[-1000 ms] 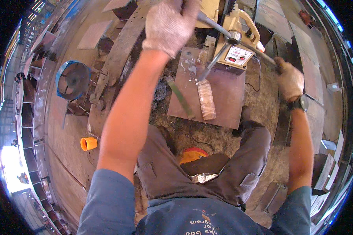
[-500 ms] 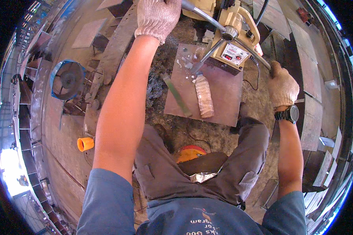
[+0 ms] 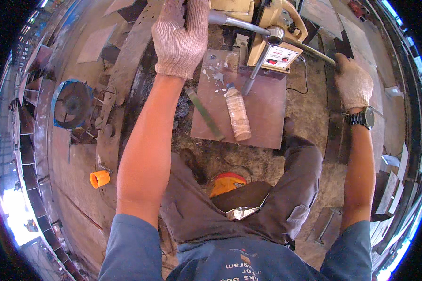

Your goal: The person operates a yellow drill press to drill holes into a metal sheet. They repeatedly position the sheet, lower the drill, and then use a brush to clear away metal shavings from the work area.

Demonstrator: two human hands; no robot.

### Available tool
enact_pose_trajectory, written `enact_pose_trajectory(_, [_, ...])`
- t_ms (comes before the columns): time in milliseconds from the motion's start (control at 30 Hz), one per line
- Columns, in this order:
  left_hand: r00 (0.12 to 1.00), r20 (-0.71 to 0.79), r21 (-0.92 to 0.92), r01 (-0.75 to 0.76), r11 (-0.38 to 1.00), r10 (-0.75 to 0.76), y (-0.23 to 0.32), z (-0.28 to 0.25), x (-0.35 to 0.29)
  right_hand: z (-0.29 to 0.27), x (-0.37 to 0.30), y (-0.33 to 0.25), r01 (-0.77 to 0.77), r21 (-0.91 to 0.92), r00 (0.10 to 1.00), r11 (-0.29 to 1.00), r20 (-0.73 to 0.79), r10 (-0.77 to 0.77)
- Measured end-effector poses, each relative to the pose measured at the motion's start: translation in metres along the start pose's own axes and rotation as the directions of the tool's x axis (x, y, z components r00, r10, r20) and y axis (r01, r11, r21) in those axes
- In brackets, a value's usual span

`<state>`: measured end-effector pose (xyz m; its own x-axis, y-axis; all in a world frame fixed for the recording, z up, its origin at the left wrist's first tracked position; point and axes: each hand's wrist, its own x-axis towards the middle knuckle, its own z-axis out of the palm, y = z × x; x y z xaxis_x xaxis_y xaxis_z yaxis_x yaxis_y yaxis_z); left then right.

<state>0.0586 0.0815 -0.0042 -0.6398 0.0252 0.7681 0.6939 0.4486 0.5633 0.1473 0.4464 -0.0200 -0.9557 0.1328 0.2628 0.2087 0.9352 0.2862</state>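
A cream magnetic drill press (image 3: pixel 267 51) stands on a brown metal plate (image 3: pixel 262 122). Its feed handle (image 3: pixel 255 70) has several steel spokes around a central hub. My left hand (image 3: pixel 180 44), in a knitted work glove, is closed on the dark grip of the left spoke; its fingertips are partly cut off by the top edge. My right hand (image 3: pixel 354 82), gloved too, wraps the end of the right spoke. A third spoke points down toward a plastic bottle (image 3: pixel 238 114) with cloudy brownish contents, lying on the plate beside a green strip (image 3: pixel 205 114).
Dark metal shavings (image 3: pixel 183 110) lie left of the plate. An orange cup (image 3: pixel 100 179) and a round blue-rimmed object (image 3: pixel 73 104) are further left. An orange and black object (image 3: pixel 227 185) sits between my legs. Steel plates (image 3: pixel 356 42) lie at right; a cable (image 3: pixel 306 86) hangs by the machine.
The spokes have turned slightly about the hub. My left hand has come lower in view, and my right hand has shifted outward to the right. Both keep hold of their spokes.
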Motion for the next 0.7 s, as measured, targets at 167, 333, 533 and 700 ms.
enact_pose_trajectory(167, [0.989, -0.039, 0.122, -0.140, 0.983, 0.146, -0.005, 0.014, -0.007, 0.007, 0.024, 0.031, 0.034, -0.055, 0.998, 0.998, -0.055, -0.037])
enact_pose_trajectory(333, [0.966, -0.216, -0.066, 0.135, 0.989, -0.146, -0.028, 0.017, -0.044, -0.024, 0.025, 0.005, -0.018, -0.138, 0.980, 0.990, -0.197, -0.010])
enact_pose_trajectory(533, [0.837, -0.107, -0.060, 0.533, 0.844, -0.536, -0.042, 0.002, -0.092, 0.003, -0.042, -0.112, 0.248, 0.490, 0.846, 0.835, -0.529, 0.059])
enact_pose_trajectory(700, [0.744, 0.065, 0.303, 0.620, 0.724, -0.665, -0.056, -0.011, -0.112, 0.088, -0.047, -0.218, -0.291, 0.936, 0.956, 0.195, 0.278, 0.095])
